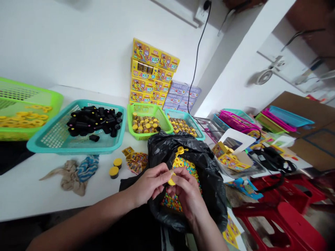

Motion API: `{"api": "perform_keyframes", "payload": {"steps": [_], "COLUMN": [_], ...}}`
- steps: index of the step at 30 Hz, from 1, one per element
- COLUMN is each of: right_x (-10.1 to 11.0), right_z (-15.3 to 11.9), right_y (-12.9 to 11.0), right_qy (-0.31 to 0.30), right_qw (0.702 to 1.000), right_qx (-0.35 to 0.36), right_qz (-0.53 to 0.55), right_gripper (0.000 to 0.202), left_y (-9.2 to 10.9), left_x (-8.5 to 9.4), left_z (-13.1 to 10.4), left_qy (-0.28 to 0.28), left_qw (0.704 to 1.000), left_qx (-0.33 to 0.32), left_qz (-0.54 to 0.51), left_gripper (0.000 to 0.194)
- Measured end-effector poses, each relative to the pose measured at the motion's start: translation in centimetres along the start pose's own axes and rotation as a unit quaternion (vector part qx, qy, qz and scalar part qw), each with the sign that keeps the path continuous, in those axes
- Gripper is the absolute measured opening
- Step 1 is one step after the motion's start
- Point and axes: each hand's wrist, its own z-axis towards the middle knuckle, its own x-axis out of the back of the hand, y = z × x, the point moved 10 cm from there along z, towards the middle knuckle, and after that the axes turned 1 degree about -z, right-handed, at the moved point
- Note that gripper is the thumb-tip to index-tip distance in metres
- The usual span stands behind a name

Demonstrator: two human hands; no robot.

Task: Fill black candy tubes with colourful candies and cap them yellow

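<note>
A small yellow-topped piece (171,179) is pinched between my left hand (154,181) and my right hand (186,186), whose fingertips meet around it. Below both hands, colourful beads (171,203) fill an open black plastic bag (211,195). On the beads, just beyond my fingers, lie yellow plastic pieces (180,157). Two yellow-capped dark tubs (114,172) stand on the white table left of the bag, beside a pile of printed stickers (136,161). My fingers hide the lower part of the held piece.
A teal basket (75,150) of black cylinders, a green basket (142,134) of small yellow-capped jars and stacked yellow boxes (149,69) stand behind. Cloths (75,174) lie on the table (31,195). Red stools (295,223) are at the right.
</note>
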Motion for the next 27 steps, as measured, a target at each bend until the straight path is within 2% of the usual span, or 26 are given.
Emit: {"api": "perform_keyframes", "payload": {"steps": [4, 6, 8, 10, 11, 13, 15, 17, 19, 21, 24, 27], "right_x": [0.0, 0.2, 0.0, -1.0, -1.8, -3.4, -4.3, -4.3, -4.3, -5.3, -9.6, -16.6], "right_z": [0.0, -0.2, -0.3, -0.3, -0.2, -0.2, 0.1, 0.8, 1.8, 3.1, 5.7, 8.7], "right_y": [0.6, 0.5, 0.4, 0.6, 0.8, 1.3, 1.4, 0.9, 0.2, -0.7, -2.4, -2.9], "right_qy": [0.020, 0.035, 0.035, 0.008, -0.018, -0.080, -0.118, -0.125, -0.126, -0.148, -0.196, -0.234], "right_qw": [1.000, 0.999, 0.997, 0.994, 0.990, 0.973, 0.953, 0.935, 0.918, 0.893, 0.840, 0.762], "right_qx": [-0.002, 0.007, 0.005, -0.011, -0.020, -0.033, -0.032, -0.023, -0.013, 0.012, 0.115, 0.241], "right_qz": [-0.016, -0.034, -0.062, -0.109, -0.141, -0.213, -0.279, -0.330, -0.376, -0.425, -0.494, -0.553], "right_gripper": [0.024, 0.028, 0.031, 0.031, 0.030, 0.031, 0.035, 0.039, 0.039, 0.037, 0.031, 0.024], "left_y": [-0.2, 0.7, 2.5, 3.9, 4.3, 4.1, 3.3, 1.8, 0.1, -1.5, -3.5, -4.0], "left_x": [0.4, 0.7, 1.2, 1.8, 2.2, 3.7, 6.4, 10.7, 15.2, 18.2, 20.4, 20.7], "left_z": [-0.8, -1.5, -2.5, -3.9, -4.7, -6.2, -7.8, -9.9, -12.1, -13.4, -13.2, -12.1], "left_qy": [0.014, 0.028, 0.067, 0.117, 0.136, 0.164, 0.206, 0.292, 0.388, 0.432, 0.436, 0.425], "left_qw": [0.999, 0.994, 0.966, 0.919, 0.902, 0.893, 0.898, 0.896, 0.876, 0.858, 0.849, 0.844], "left_qx": [0.005, -0.039, -0.129, -0.214, -0.242, -0.266, -0.248, -0.197, -0.140, -0.092, -0.032, -0.016], "left_qz": [0.031, 0.094, 0.213, 0.310, 0.330, 0.325, 0.299, 0.270, 0.251, 0.260, 0.296, 0.326], "left_gripper": [0.040, 0.038, 0.037, 0.038, 0.037, 0.033, 0.027, 0.024, 0.022, 0.022, 0.025, 0.026]}}
